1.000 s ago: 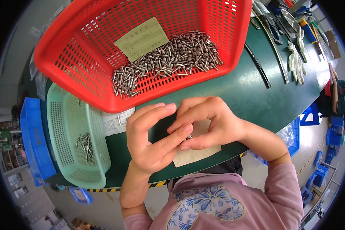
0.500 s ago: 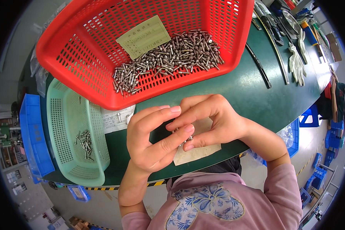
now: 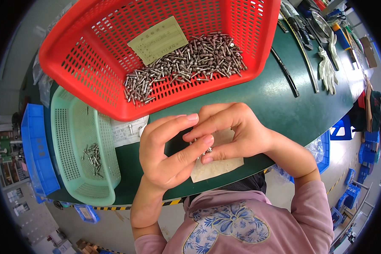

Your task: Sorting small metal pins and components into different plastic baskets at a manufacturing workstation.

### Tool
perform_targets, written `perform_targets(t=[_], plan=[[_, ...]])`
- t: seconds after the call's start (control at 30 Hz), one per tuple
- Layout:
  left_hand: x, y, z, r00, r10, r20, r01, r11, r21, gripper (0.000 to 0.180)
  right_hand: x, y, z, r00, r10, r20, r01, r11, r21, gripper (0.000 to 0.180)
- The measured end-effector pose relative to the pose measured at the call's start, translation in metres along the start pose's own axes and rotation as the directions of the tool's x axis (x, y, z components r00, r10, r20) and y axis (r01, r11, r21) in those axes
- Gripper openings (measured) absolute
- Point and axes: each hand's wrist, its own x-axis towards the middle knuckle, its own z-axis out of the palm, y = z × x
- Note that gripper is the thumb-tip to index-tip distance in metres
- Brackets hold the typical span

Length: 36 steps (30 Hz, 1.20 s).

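Both my hands meet in front of me over the green table. My left hand (image 3: 167, 154) curves in from the left, its thumb tip against a few small metal pins (image 3: 208, 151). From the other side my right hand (image 3: 239, 131) pinches the same pins between its thumb and fingers. Only part of these pins shows, so how many there are is hidden by my fingers. Beneath the hands lies a beige sheet (image 3: 218, 170). Beyond them stands a tilted red plastic basket (image 3: 114, 112) with a heap of bolt-like metal pins (image 3: 190, 59) and a yellowish card (image 3: 158, 40).
A pale green basket (image 3: 112, 169) at the left holds a smaller pile of pins (image 3: 93, 160). Beside it is a blue bin (image 3: 40, 148). A printed paper (image 3: 125, 133) lies partly under the red basket. White gloves (image 3: 327, 70) and a dark strip (image 3: 285, 72) lie at the right.
My fingertips have shifted very slightly around the metal pins, and a little more of the pins shows between them. The baskets stay where they were.
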Motion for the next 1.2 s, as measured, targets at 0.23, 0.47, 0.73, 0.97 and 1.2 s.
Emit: perform_targets(t=[0.23, 0.47, 0.73, 0.97, 1.2], plan=[[0.0002, -0.0011, 0.0020, 1.000, 0.026, -0.018, -0.026, 1.000, 0.013, 0.039, 0.0002, -0.0003, -0.0003, 1.000, 0.006, -0.004, -0.006, 1.000, -0.011, 0.037], [0.0001, 0.0000, 0.0004, 0.999, 0.032, -0.010, -0.032, 0.999, 0.023, 0.040, 0.0003, -0.0006, 0.0001, 1.000, -0.004, -0.001, 0.004, 1.000, -0.001, 0.037], [-0.0009, -0.0007, 0.0005, 1.000, 0.023, -0.003, -0.023, 1.000, 0.007, 0.043, 0.0001, -0.0014, 0.0006, 1.000, 0.005, -0.003, -0.005, 1.000, 0.005, 0.036], [-0.0001, -0.0006, 0.0016, 0.999, 0.039, -0.011, -0.039, 0.999, 0.008, 0.039, 0.0010, -0.0026, -0.0014, 1.000, -0.008, 0.014, 0.008, 0.999, -0.038, 0.038], [0.0015, 0.0024, 0.0025, 0.999, 0.049, 0.021, -0.050, 0.999, 0.013, 0.037, -0.0006, 0.0003, 0.0013, 0.999, 0.045, -0.006, -0.045, 0.999, 0.006, 0.037]])
